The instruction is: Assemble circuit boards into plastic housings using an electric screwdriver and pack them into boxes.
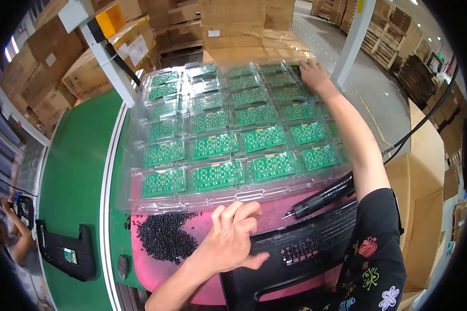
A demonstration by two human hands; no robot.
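Observation:
My right hand (315, 76) reaches to the far right corner of a clear plastic tray (233, 199), its fingers bent over a green circuit board whose edge shows at the fingertips. Rows of green circuit boards (218, 176) lie in the tray's pockets. My left hand (231, 241) is raised near the tray's front edge, fingers loosely curled and thumb apart, with nothing visible in it. Below that hand lies a black plastic housing (267, 280) with a small row of dark pins or screws (299, 252) on it. A black electric screwdriver (321, 198) rests between housing and tray.
A heap of small black screws (163, 236) lies on the pink mat (205, 295). At left runs a green conveyor (75, 171) carrying another black housing (70, 254); a co-worker's arm (21, 233) is beyond. Cardboard boxes (231, 26) stand behind; an open carton (417, 207) is at right.

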